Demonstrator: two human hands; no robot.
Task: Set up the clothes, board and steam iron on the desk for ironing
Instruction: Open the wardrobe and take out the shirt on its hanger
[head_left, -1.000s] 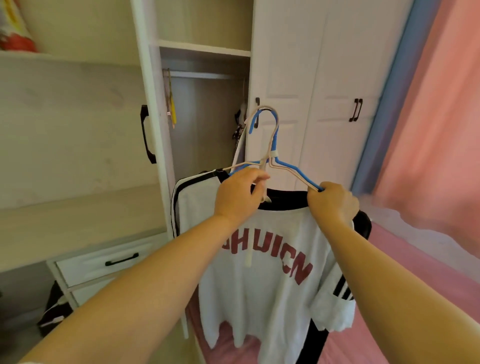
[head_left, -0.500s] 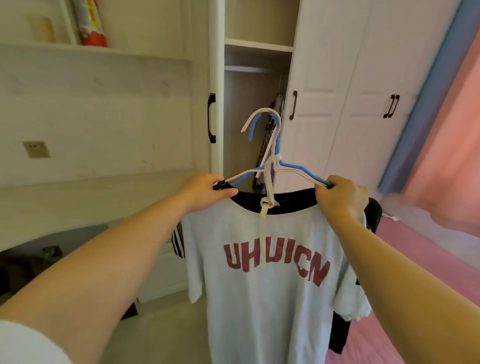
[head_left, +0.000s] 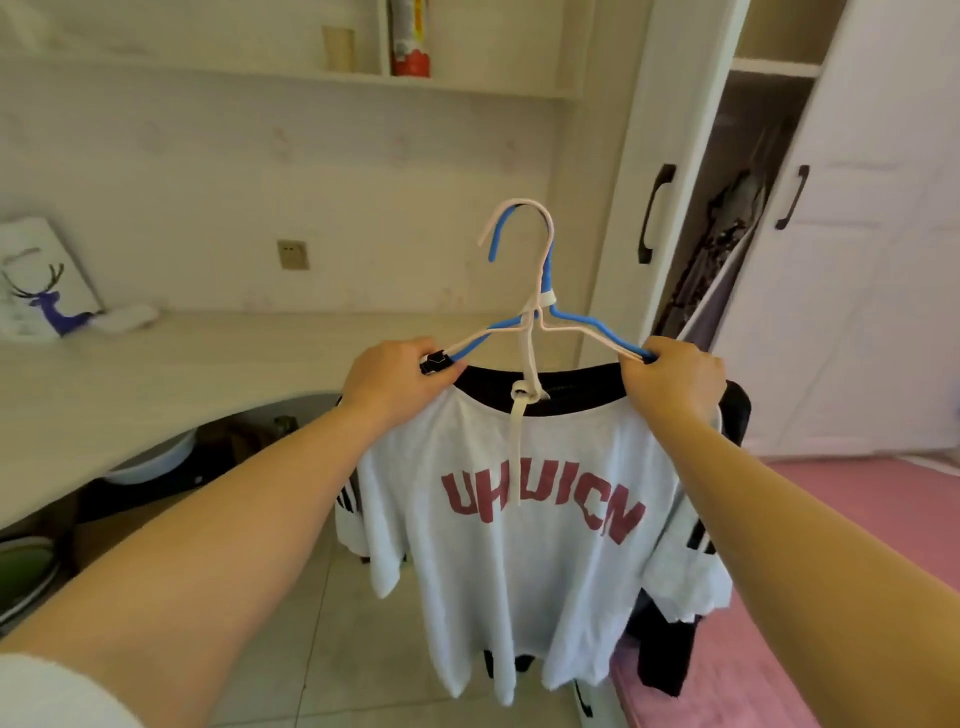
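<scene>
Two wire hangers, a blue hanger (head_left: 582, 326) and a white hanger (head_left: 519, 208), are held together in mid-air in the head view, their hooks nested and pointing up. A white T-shirt (head_left: 519, 571) with a black collar and dark red block letters is hung from them, facing the camera, and a black garment (head_left: 670, 654) is seen behind it, showing at the right shoulder and below the hem. The left hand (head_left: 395, 384) is clenched around the left shoulder end of the hangers, where a small black clip is pinched between thumb and fingers. The right hand (head_left: 670, 384) is closed over the right shoulder end. A white strap is knotted at the collar and hangs down the front of the shirt.

The clothes are carried clear of the pale wood counter (head_left: 156, 374), which lies to the left and behind them; nothing of the clothing touches it. A white bag with a blue deer print (head_left: 41, 291) is leaned against the wall at the counter's far left. A red and white canister (head_left: 410, 41) is stood on the shelf above. An open white wardrobe (head_left: 727, 234) is seen at the right, with dark clothing hung inside, and a pink bed (head_left: 805, 597) is at lower right.
</scene>
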